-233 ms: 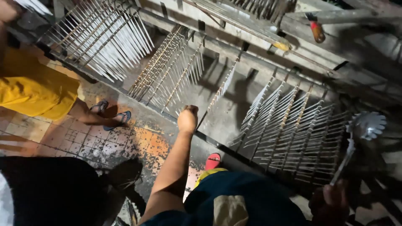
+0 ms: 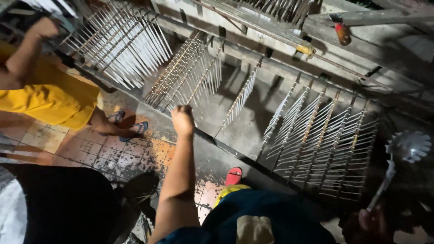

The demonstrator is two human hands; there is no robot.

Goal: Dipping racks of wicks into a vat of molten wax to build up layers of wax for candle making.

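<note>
My left hand [image 2: 182, 119] is closed at the lower edge of a rack of thin white hanging candles [image 2: 187, 74]; whether it grips a rod there I cannot see. My right hand [image 2: 371, 221], at the bottom right, grips the handle of a metal ladle [image 2: 408, 147] whose bowl is raised over the dark right side. Between the hands hangs another set of candle rows [image 2: 316, 135] on wooden sticks, over a grey trough [image 2: 244, 124].
A person in yellow shorts [image 2: 49, 97] and blue sandals stands at the left, arm on a further candle rack [image 2: 120, 43]. A dark bin [image 2: 58, 203] sits at the lower left. The tiled floor [image 2: 126, 153] is stained. A brush [image 2: 341, 31] lies on the top beam.
My left hand has shifted left along the rack edge. The ladle has moved slightly right and down. The person in yellow has raised an arm onto the left rack.
</note>
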